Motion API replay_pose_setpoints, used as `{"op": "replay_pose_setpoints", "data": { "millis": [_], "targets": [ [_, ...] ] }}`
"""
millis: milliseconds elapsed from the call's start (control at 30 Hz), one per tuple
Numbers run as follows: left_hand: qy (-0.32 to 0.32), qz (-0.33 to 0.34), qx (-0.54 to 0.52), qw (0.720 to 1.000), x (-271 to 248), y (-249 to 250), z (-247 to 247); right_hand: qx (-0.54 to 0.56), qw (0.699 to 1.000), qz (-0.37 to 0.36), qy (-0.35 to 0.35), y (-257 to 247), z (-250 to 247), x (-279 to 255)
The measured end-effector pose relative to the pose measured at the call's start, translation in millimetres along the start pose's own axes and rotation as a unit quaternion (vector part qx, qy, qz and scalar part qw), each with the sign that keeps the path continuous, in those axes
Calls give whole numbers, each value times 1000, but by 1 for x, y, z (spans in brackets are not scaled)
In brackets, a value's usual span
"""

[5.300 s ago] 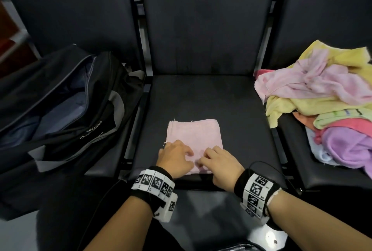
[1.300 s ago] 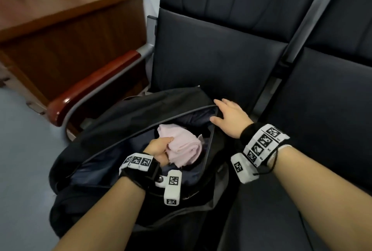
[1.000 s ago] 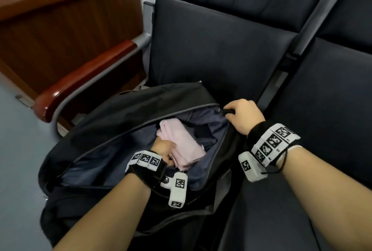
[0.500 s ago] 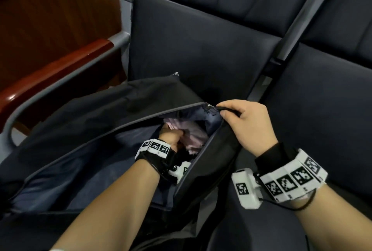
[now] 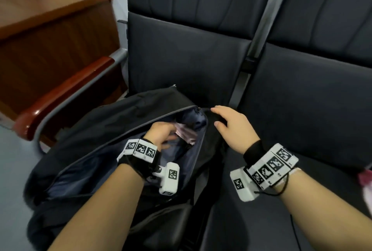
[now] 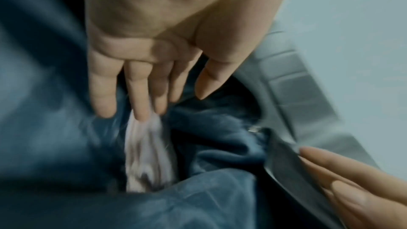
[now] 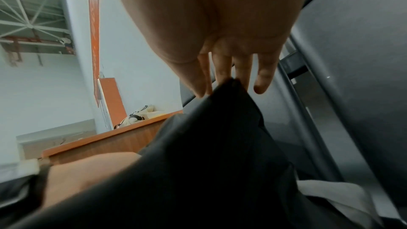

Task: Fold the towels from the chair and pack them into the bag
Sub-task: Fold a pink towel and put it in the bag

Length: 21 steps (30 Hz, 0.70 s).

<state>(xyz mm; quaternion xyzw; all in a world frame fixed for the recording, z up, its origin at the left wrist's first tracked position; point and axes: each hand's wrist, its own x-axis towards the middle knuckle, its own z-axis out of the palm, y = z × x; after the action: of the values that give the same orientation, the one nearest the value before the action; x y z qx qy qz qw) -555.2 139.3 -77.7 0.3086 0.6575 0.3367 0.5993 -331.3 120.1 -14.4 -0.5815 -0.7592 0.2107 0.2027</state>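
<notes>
**Pink towel down in the bag; both hands loose**

Left hand [image 5: 161, 133] inside the bag's mouth, fingers [image 6: 141, 93] straight and spread, gripping nothing. Fingertips sit at the top edge of the pink towel [image 6: 145, 154]; touching or just clear, cannot tell, the wrist view is smeared by motion. Towel lies bunched in a crease of the blue lining [image 6: 220, 189], deep at the right end of the opening.

Right hand [image 5: 231, 128] fingers extended, resting on the bag's black outer edge [image 7: 224, 93] near the end of the zipper [image 5: 193, 108]. No curl round the fabric that I can see; it seems to prop the rim rather than hold it.

Bag [image 5: 112, 114] sits on the left-hand seat, against the armrest [image 5: 66, 94], mouth wide.

Risks, as judged:
- Towel looks rumpled, not flat. Unheld, its fold may spring loose, costing room for the rest.
- Right hand only rests on the rim; if it lifts, the soft side may slump over the opening.
- A pink scrap [image 5: 365, 178] shows at the far right frame edge, probably more towels waiting.
</notes>
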Motion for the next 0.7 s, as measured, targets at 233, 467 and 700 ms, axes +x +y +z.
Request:
{"op": "replay_pose_setpoints", "data": {
  "millis": [233,467,700],
  "targets": [
    [92,316,194,924,-100,18,53,0,998,47,40,33,-62,-116],
    [-70,369,323,869,-164,-2,233,-6,980,171,97,133,-144,-261],
    [-181,373,374,830,-207,-49,416,7,950,286,127,254,-206,-383]
  ]
}}
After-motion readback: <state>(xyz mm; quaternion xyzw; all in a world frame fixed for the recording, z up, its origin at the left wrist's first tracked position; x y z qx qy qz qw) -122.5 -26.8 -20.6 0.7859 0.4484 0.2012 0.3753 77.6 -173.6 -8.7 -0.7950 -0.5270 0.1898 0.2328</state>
